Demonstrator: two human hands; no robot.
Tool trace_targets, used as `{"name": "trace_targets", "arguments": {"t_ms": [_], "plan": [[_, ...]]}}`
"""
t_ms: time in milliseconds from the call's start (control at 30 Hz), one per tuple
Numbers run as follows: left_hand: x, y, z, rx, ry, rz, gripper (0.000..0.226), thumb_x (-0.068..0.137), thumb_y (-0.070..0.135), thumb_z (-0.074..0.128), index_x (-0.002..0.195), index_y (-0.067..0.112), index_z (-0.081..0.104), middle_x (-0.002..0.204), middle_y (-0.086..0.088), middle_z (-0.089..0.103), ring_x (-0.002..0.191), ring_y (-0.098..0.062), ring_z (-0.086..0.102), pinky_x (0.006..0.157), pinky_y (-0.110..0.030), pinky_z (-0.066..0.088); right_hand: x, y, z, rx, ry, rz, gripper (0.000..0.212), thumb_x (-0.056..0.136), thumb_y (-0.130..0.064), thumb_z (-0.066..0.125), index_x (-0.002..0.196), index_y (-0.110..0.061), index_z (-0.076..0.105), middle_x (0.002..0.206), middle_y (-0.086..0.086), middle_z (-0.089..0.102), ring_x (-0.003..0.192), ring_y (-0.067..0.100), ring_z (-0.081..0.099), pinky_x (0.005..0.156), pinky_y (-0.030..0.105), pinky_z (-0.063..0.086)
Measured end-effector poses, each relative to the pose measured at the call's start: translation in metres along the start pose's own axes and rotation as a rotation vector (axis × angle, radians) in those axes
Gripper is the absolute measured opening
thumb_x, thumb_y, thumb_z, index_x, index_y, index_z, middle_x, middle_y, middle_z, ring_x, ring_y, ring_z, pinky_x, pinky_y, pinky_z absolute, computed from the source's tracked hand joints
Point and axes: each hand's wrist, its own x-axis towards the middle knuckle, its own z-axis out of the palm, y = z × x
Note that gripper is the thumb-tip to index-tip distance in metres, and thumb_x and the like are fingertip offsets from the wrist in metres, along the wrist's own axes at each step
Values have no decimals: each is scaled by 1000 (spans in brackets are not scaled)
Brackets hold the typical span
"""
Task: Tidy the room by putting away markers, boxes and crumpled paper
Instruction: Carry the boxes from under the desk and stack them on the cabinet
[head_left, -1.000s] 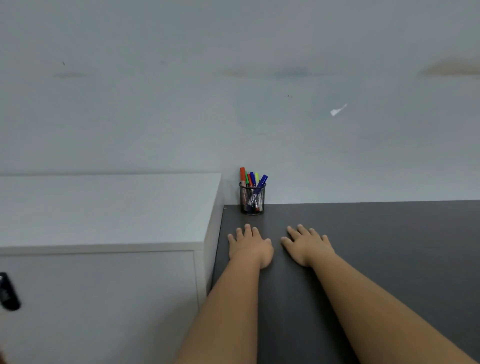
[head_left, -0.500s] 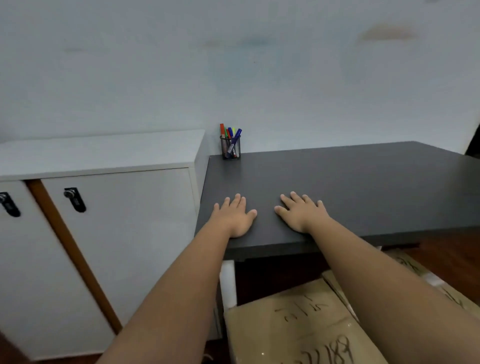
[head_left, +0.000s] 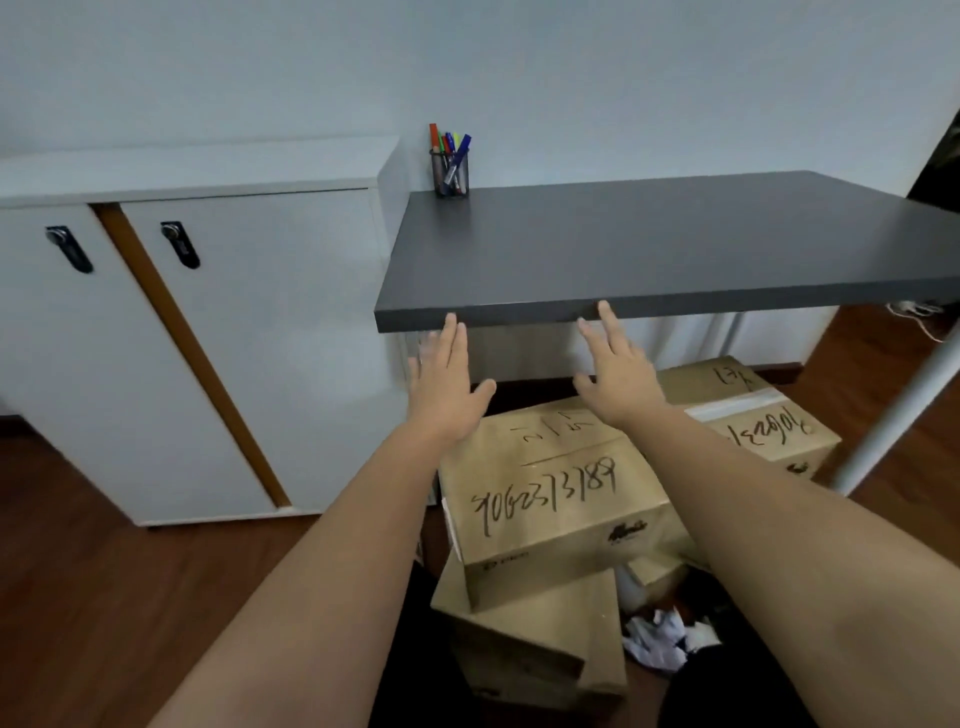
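White cabinet (head_left: 249, 338) is standing at 9 o'clock beside the dark desk (head_left: 675, 244). Cardboard boxes (head_left: 556, 499) are lying on the floor below it. Left hand (head_left: 447, 384) and right hand (head_left: 618, 374) are reaching out flat and empty near the desk's front edge. Markers (head_left: 451, 143) are standing in a mesh cup (head_left: 451, 174) at 12 o'clock; crumpled paper (head_left: 660, 639) is lying at 5 o'clock.

Marker cup (head_left: 450, 174) on desk (head_left: 675, 244) rear-left corner; cabinet (head_left: 197, 332) left of desk; boxes (head_left: 561, 499) beneath.
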Motion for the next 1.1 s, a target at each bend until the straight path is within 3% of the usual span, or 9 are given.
{"name": "trace_targets", "arguments": {"t_ms": [200,300,433,600,733,800,900,1000,1100], "plan": [[-97,-34,81,-24,-285,-328,92,88,55,56,155,13,10,164,-8,12,150,-33,11,119,-56,15,-86,71,58,61,-309,358,64,98,-40,38,154,-21,16,162,13,6,147,36,9,118,50,15],[-117,-45,98,-53,-437,-456,94,81,66,55,153,17,19,160,-8,27,149,-38,8,118,-58,10,-105,88,71,153,-418,401,59,97,-39,41,149,-16,25,158,15,21,144,36,19,116,49,22],[-136,-54,107,-332,-555,-514,64,94,58,48,150,31,34,152,-3,44,146,-36,25,118,-54,18,-121,91,82,269,-388,396,60,95,-34,49,149,-18,28,160,11,11,142,37,23,115,43,23],[-152,-48,109,-823,-411,-701,42,101,32,51,143,26,47,138,2,56,126,-22,49,110,-44,36,-132,79,92,582,-134,554,52,91,-24,57,141,-28,41,150,11,33,132,32,39,108,40,35],[-149,-55,97,-976,-374,-786,24,101,25,49,123,30,56,128,2,63,114,-21,58,100,-43,43,-127,69,82,722,-113,679,68,85,-29,59,147,-25,30,138,9,49,124,33,45,104,51,41],[-144,-58,82,-1039,-346,-818,35,94,34,55,128,26,57,123,-2,68,113,-28,62,98,-51,47,-123,65,70,760,-139,673,71,82,-31,66,145,-18,35,132,11,55,115,31,55,98,46,47],[-138,-50,46,-1107,-155,-847,52,80,49,68,125,28,55,108,2,70,97,-21,66,69,-36,51,-122,50,47,982,-107,693,70,76,-33,77,136,-17,44,113,8,65,99,27,66,87,47,56],[-139,-30,7,-1141,56,-799,64,55,63,78,108,38,52,104,2,68,91,-20,67,62,-34,50,-126,24,17,1251,0,678,35,73,-27,80,103,-23,62,91,4,74,83,22,72,76,44,60],[-147,-9,-32,-1141,159,-747,63,52,65,79,103,39,50,100,2,67,87,-18,65,58,-33,47,-135,-4,-18,1368,137,604,20,71,-24,78,86,-25,66,80,-2,76,76,19,73,65,34,60]]}}
